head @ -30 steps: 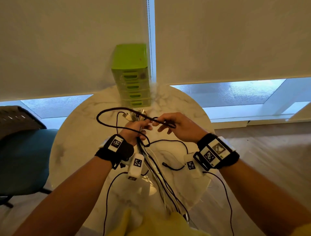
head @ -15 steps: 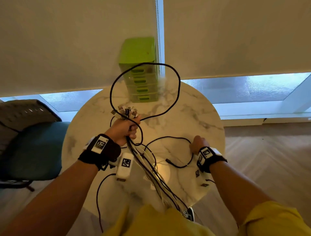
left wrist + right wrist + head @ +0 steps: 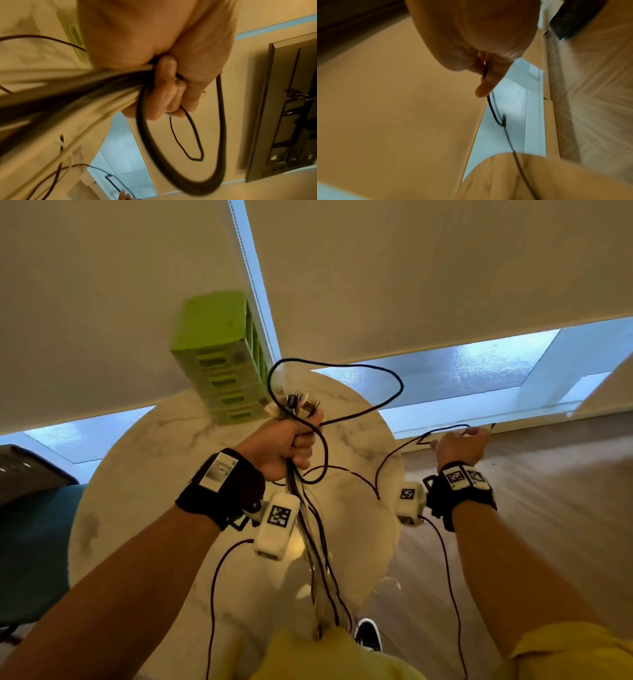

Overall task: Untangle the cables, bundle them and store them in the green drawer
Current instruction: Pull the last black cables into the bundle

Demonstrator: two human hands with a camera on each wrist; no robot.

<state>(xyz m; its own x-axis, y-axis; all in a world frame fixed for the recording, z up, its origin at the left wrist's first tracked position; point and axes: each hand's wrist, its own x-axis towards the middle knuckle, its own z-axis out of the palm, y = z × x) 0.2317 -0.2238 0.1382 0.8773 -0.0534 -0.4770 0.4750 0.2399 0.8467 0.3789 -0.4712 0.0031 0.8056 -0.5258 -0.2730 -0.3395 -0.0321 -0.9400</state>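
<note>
Cable end [image 3: 445, 430] now pinched in right hand [image 3: 460, 445], drawn out past the table's right edge; left hand [image 3: 284, 445] clamps the bundle [image 3: 310, 539] near the green drawer [image 3: 226, 371], freeing one strand

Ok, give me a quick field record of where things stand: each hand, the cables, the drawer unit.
left hand: grips the cable bundle, plug ends sticking up above the fist
right hand: pinches one thin black cable, held out to the right past the table edge
black cable loop: arcs above the left hand
green drawer unit: on the round table, drawers shut
</note>
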